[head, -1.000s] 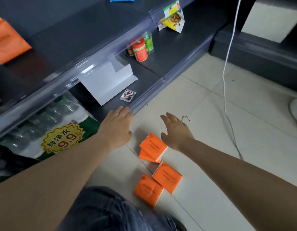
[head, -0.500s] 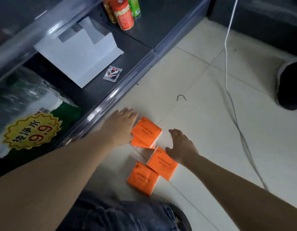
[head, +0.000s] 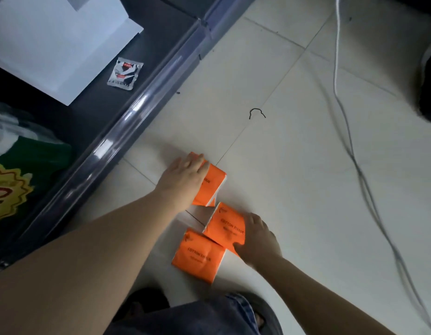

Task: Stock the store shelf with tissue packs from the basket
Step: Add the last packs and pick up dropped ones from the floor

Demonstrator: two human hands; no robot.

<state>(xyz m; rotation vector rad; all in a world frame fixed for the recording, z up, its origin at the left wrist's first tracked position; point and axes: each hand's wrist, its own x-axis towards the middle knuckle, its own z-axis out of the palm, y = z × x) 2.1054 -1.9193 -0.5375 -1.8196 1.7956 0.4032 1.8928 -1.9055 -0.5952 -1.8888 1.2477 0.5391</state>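
Several orange tissue packs lie on the pale tiled floor in front of the bottom shelf (head: 147, 97). My left hand (head: 183, 177) lies over the farthest pack (head: 213, 184), which sits on top of another, and its fingers curl over the pack's far edge. My right hand (head: 258, 238) pinches the middle pack (head: 225, 227) by its right side, thumb on the near edge. A third pack (head: 197, 256) lies untouched closest to me, partly under the middle one. No basket is in view.
On the dark bottom shelf lie a white cardboard sheet (head: 60, 44), a small foil sachet (head: 124, 73) and a green bag with a yellow price sticker (head: 21, 180). A white cable (head: 354, 153) runs over the floor at right. A small black wire hook (head: 256, 112) lies ahead. My knee in jeans (head: 197, 317) is at the bottom.
The view tilted down to the floor. Both hands dropped from hovering onto the packs: the left one onto the farthest pack, the right one taking hold of the middle pack.
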